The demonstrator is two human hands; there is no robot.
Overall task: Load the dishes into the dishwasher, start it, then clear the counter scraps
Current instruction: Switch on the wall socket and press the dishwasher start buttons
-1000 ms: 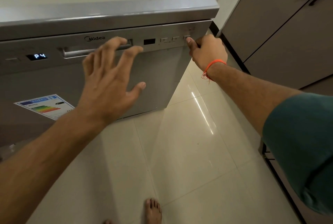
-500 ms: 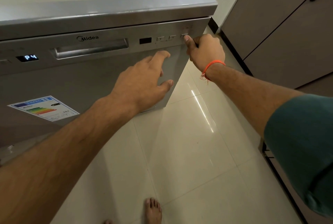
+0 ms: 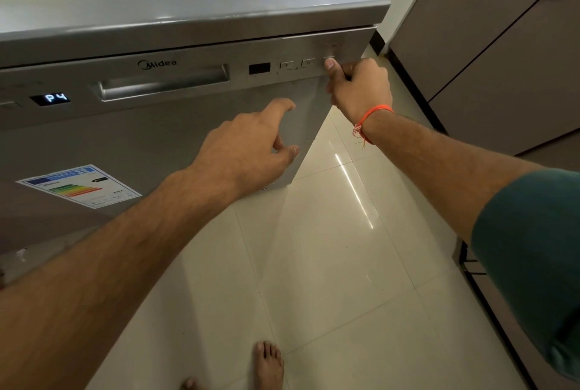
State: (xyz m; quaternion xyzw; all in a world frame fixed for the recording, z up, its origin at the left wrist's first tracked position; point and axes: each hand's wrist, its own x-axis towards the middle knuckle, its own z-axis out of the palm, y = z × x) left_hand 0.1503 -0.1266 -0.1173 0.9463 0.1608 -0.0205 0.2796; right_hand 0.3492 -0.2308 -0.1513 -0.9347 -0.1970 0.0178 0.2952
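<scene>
The silver dishwasher (image 3: 150, 142) stands with its door closed, and its left display (image 3: 51, 98) reads P4. My right hand (image 3: 361, 88) is at the right end of the control strip: its thumb tip presses the rightmost button (image 3: 329, 59) while the other fingers are curled in and hold nothing. My left hand (image 3: 248, 145) hovers in front of the door's right side, below the recessed handle (image 3: 163, 83). Its fingers are relaxed, with the index finger stretched toward the door. No dishes are in view.
An energy label (image 3: 78, 185) is stuck on the door's lower left. Brown cabinets (image 3: 502, 44) with dark handles run along the right. Glossy pale floor tiles (image 3: 314, 264) lie between them and the dishwasher, with my bare foot (image 3: 268, 364) at the bottom edge.
My left hand has moved from the handle down and to the right across the door, and its spread fingers have relaxed. My right thumb has stayed on the rightmost button.
</scene>
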